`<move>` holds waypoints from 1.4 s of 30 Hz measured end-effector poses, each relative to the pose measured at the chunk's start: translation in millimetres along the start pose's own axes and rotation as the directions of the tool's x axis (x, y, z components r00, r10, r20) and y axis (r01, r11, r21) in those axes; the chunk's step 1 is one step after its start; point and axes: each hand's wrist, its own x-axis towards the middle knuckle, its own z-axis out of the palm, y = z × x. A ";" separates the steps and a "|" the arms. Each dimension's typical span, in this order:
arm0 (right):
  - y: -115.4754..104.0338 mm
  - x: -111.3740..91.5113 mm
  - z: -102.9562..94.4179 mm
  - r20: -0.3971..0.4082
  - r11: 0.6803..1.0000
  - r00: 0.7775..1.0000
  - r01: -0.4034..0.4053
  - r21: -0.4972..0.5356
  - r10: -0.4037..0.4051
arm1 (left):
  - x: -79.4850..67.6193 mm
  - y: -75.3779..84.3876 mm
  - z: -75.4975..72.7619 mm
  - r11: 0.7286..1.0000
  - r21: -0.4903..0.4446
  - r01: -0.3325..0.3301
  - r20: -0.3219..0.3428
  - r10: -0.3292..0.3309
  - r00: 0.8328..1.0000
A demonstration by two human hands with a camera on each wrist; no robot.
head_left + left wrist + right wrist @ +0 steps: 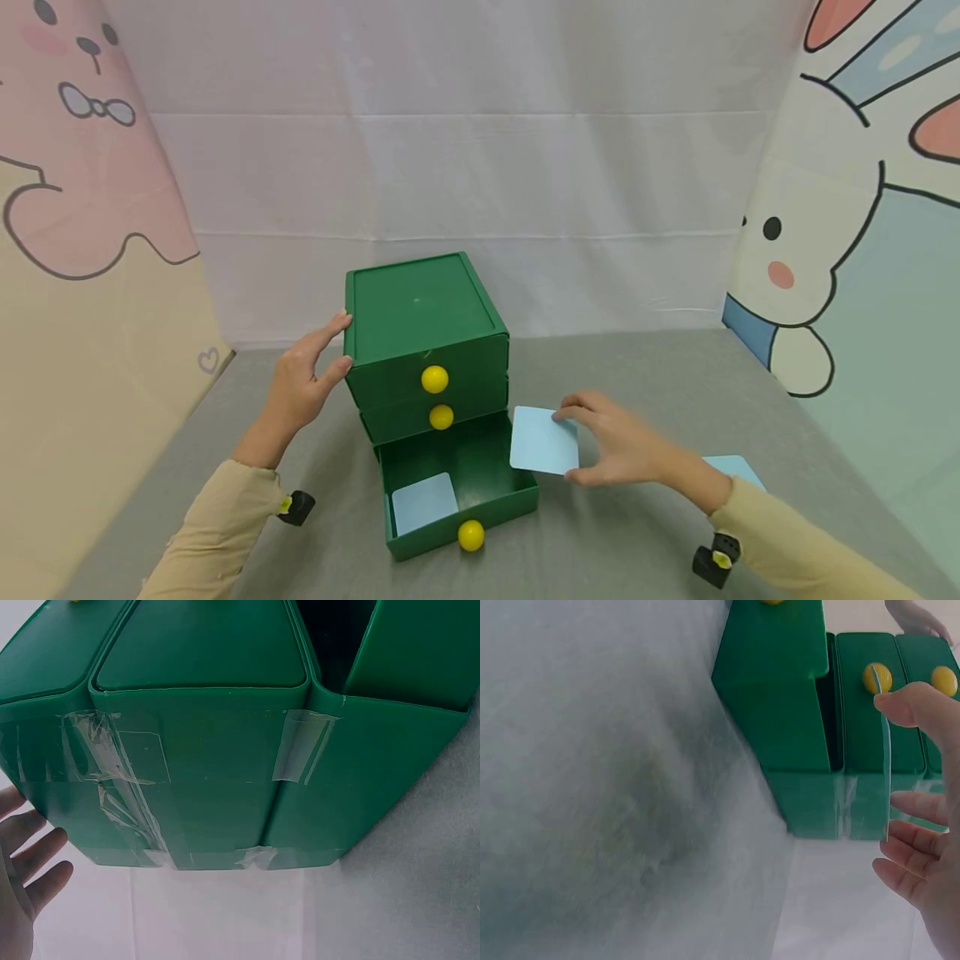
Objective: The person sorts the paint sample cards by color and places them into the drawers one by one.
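Observation:
A green cabinet of three drawers (420, 304) has its bottom drawer (498, 507) pulled out. One pale blue square card (424, 503) lies in that drawer on the left. My right hand (618, 442) pinches another light blue card (542, 440) by its edges, just above the drawer's right wall; the right wrist view shows this card (887, 761) edge-on between thumb and fingers. At the cabinet's upper left side, my left hand (300, 379) touches it with extended fingertips and thumb. The left wrist view shows those fingers (41, 851) beside the taped green side.
Yellow ball knobs (435, 379) sit on the drawer fronts. Partly behind the right forearm, a further light blue card (735, 469) lies on the grey tabletop (637, 367). A white cloth backdrop (480, 183) hangs behind, with cartoon-printed sheets (862, 250) at both sides.

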 end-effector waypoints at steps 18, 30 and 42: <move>-34.2 39.4 29.1 0.118 0.992 0.989 0.081 0.098 -0.092 | -0.4 0.5 -0.2 1.000 0.000 -0.003 -0.013 0.003 1.000; -44.3 57.6 45.7 0.133 0.975 0.980 0.121 0.187 -0.147 | -0.5 2.5 -0.6 1.000 0.008 0.000 -0.011 0.000 1.000; -44.6 68.7 52.5 0.233 0.965 0.965 0.062 0.253 -0.123 | -0.5 1.5 0.3 1.000 0.003 -0.003 -0.017 0.003 1.000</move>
